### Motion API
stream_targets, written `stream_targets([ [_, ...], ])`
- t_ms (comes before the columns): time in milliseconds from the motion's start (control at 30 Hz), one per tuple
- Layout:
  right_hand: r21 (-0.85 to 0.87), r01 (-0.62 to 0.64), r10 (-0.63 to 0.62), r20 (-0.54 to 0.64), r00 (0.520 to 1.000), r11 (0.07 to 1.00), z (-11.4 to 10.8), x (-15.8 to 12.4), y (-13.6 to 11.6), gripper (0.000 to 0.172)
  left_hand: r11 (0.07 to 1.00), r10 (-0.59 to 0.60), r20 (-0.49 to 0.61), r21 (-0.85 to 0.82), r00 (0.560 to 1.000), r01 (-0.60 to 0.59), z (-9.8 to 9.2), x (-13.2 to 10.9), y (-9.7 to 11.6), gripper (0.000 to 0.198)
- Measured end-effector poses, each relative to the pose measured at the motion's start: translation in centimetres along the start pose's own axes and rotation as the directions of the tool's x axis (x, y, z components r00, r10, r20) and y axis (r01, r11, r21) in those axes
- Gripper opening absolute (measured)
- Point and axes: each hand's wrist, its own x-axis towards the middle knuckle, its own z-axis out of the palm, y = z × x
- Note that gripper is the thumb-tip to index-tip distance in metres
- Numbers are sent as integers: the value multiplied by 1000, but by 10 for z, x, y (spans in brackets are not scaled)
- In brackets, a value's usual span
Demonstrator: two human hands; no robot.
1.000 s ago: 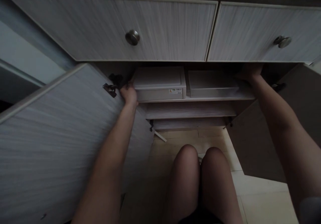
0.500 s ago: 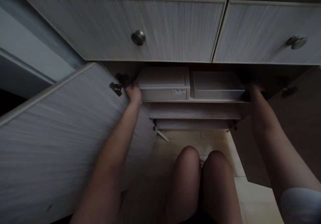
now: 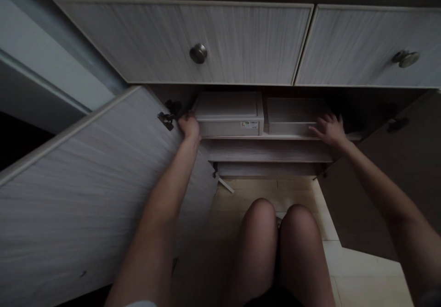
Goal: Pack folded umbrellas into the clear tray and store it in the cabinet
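I'm watching the cabinet in dim light, left door [image 3: 93, 183] and right door [image 3: 365, 201] swung open. On its upper shelf [image 3: 354, 136] sit two pale boxes, left box [image 3: 227, 106] and right box [image 3: 292, 112], a narrow gap between them. My left hand [image 3: 190, 125] is at the left box's left side, fingertips lost in shadow; I can't tell whether it's gripping. My right hand [image 3: 330, 129] is fanned wide at the right box's right end, contact unclear. Two closed drawers run above, left drawer [image 3: 144, 36] and right drawer [image 3: 365, 36]; below, near me, light floor [image 3: 262, 184] and bent knees [image 3: 262, 210].
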Motion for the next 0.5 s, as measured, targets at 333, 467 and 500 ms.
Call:
stream_targets([
  [333, -7, -77, 77, 57, 995, 997, 2, 20, -24, 56, 976, -215, -143, -67, 966, 207, 10, 1, 25, 18],
  [467, 2, -69, 68, 72, 995, 998, 4, 24, -22, 56, 983, -181, -133, -58, 975, 174, 15, 5, 23, 20],
  [500, 2, -71, 70, 74, 995, 997, 5, 25, -22, 57, 985, -167, -126, -53, 978, 162, 16, 6, 22, 21],
])
